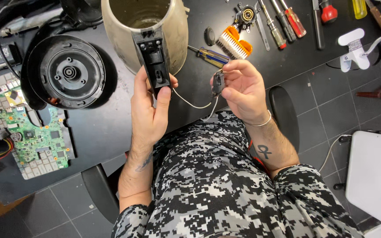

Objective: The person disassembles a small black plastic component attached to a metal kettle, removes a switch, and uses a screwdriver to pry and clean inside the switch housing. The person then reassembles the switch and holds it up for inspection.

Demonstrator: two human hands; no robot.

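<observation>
Holding a small black part [218, 83] between thumb and fingertips, the right hand [242, 90] pinches it closed just off the near edge of the black table [111, 123], above the person's lap. Thin pale wires [192, 104] run from that part across to the open black handle [155, 61] of a cream kettle [144, 33], which stands tilted toward the person at the table's near edge. The left hand [148, 110] is wrapped around the lower end of that handle, thumb pressed on its front, so it is closed on the handle and steadying the kettle. The wires look slack but short; I judge that pulling the part further from the handle could strain them or tear them from their joints inside. If the left hand loosens, the kettle could tip or slide off the near edge, dragging the wires with it. The part itself is small and held over the lap, so a slip would likely drop it to the tiled floor [331, 110]. To the left of the kettle lies a round black base [69, 72], and beyond it, at the left edge, a green circuit board [31, 132]. Behind the right hand rest a yellow-handled screwdriver [212, 56] and an orange brush [235, 42], with more screwdrivers [283, 22] toward the far right corner, any of which a sweeping elbow could knock.
</observation>
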